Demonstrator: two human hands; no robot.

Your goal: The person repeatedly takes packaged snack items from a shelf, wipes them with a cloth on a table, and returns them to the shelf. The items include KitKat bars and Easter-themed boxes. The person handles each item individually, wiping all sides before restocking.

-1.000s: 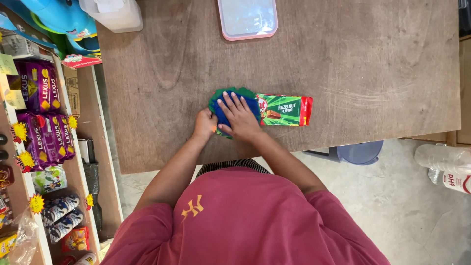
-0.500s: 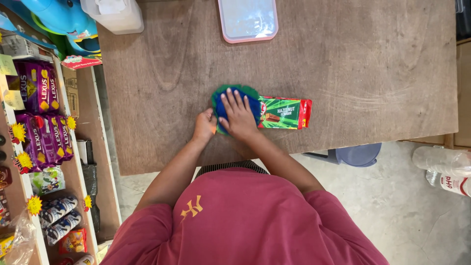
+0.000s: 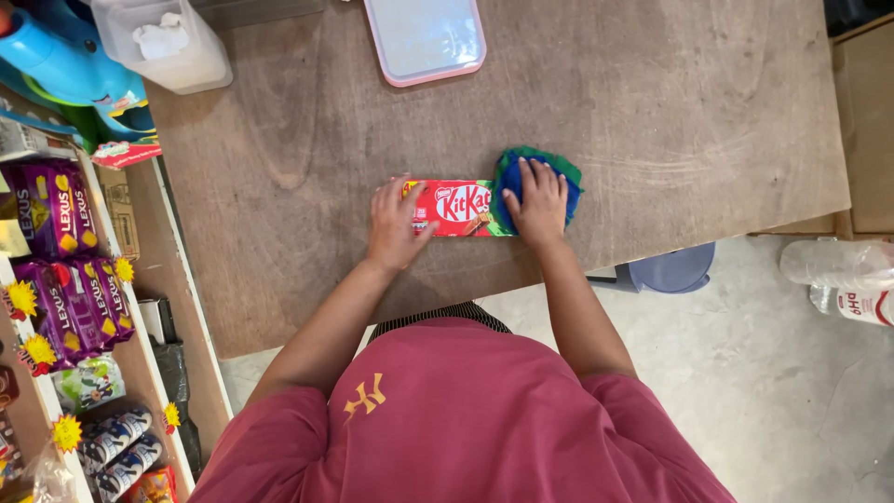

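A red and green snack packet [image 3: 458,207] lies flat on the brown wooden table [image 3: 652,112]. My left hand [image 3: 395,222] rests flat on its left end, fingers spread. My right hand [image 3: 536,202] presses down on a bunched blue and green cloth [image 3: 565,173] that covers the packet's right end. The part of the packet under the cloth is hidden.
A pink-rimmed clear lid [image 3: 425,35] and a clear plastic tub [image 3: 168,47] sit at the table's far edge. Shelves of snack packets [image 3: 65,270] stand to the left. A grey stool [image 3: 672,270] and plastic bottles [image 3: 843,284] are on the floor to the right.
The cloth under my right hand has slid from the packet's left end to its right end. My left hand has moved from beside the cloth onto the packet's now bared left end.
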